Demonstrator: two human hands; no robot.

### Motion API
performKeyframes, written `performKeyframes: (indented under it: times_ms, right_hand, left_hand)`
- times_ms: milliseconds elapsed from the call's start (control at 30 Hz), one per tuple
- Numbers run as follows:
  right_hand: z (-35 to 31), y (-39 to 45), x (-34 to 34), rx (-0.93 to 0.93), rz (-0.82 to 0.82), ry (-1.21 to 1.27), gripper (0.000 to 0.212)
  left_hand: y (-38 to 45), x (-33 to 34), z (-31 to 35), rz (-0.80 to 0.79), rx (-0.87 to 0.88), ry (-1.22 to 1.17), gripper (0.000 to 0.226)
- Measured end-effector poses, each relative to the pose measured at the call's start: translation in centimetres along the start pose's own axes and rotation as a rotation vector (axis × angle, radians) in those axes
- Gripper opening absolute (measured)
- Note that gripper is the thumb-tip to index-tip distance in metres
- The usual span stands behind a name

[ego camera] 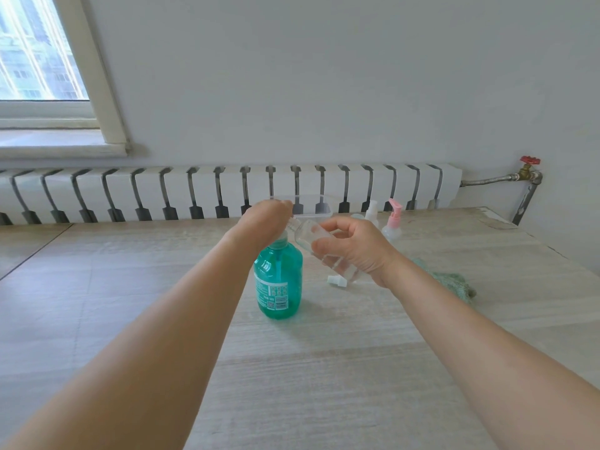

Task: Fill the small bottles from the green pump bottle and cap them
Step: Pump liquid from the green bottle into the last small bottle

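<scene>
- green pump bottle (278, 280) stands upright mid-desk (324, 368), left hand (263, 219) sits on top of the pump head, fingers bent down over it
- right hand (354, 251) has its grip curled round a clear small bottle (308, 233), tilted with its open neck right by the pump
- white cap (335, 280) lies on the desk just beside the green bottle
- two more small bottles, one with a pink pump (393, 222), stand further back near a clear tray (311, 211)
- green cloth (451, 282) lies off to the right
</scene>
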State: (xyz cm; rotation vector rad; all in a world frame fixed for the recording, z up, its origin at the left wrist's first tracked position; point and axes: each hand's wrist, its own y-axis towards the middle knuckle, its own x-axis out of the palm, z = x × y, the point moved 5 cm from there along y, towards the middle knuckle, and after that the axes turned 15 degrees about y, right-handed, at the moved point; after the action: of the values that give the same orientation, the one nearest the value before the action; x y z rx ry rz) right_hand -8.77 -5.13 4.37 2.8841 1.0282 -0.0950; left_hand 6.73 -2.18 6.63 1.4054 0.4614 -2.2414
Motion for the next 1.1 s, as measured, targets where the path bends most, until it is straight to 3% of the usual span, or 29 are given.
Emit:
performKeyframes:
  times_ms: [467,567,667,833,1100]
  right_hand:
    - [0.6,-0.2,0.3,0.02,0.024,0.046,0.036]
    - [0.2,-0.2,0.1,0.011,0.037,0.054,0.038]
    - [-0.4,-0.3,0.1,-0.003,0.025,0.047,0.036]
    - [-0.4,-0.3,0.3,-0.011,0.023,0.043,0.038]
    - [-0.2,-0.2,0.3,0.01,0.013,0.023,0.038]
  left_hand:
    - [0.2,0.1,-0.5,-0.039,0.029,-0.039,0.048]
    - [0.4,-0.4,-0.7,-0.023,-0.052,-0.123,0.039]
    - [0.2,-0.6,-0.4,-0.021,-0.025,-0.085,0.035]
    - [0.1,-0.9,0.0,-0.03,0.039,0.004,0.05]
    - [0.1,-0.1,0.1,-0.055,-0.003,0.002,0.049]
